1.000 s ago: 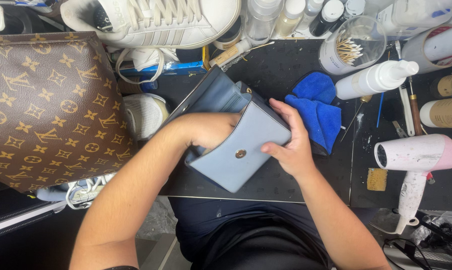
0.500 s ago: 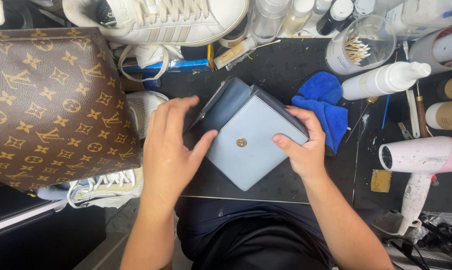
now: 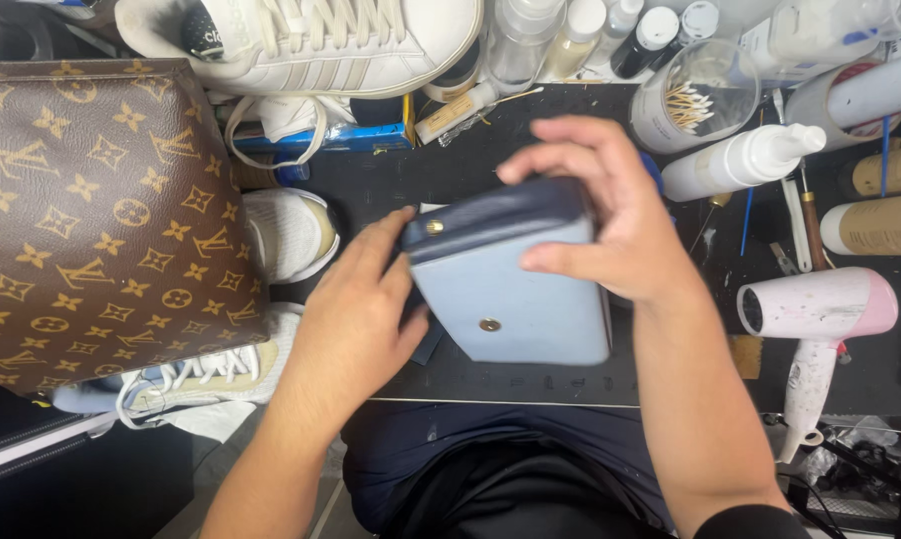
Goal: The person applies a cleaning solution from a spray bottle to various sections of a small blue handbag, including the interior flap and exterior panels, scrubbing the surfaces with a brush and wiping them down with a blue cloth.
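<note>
**Blue wallet held up over a packed workbench**

Biggest thing from where I'm standing is the brown monogram bag [image 3: 101,215] filling the left side, sitting right up against the bench. Behind it a white sneaker [image 3: 321,40] lies along the back edge, and another white sneaker [image 3: 291,232] pokes out beside the bag, just left of the hands.

The light blue wallet [image 3: 510,289] is in the middle, lifted above the black work mat [image 3: 371,170] and tilted, with its darker navy flap on top and two small brass snaps showing. The right hand [image 3: 600,215] clamps over its top right edge, fingers spread across the flap, thumb on the face. The left hand [image 3: 356,314] grips the left edge, thumb near the upper snap. Both are holding it firmly.

To the right there's a pink hair dryer [image 3: 815,319], a white spray bottle [image 3: 740,160], and a clear jar of cotton swabs [image 3: 695,95]. The wallet and right hand block most of the blue cloth [image 3: 653,170] behind them.
</note>
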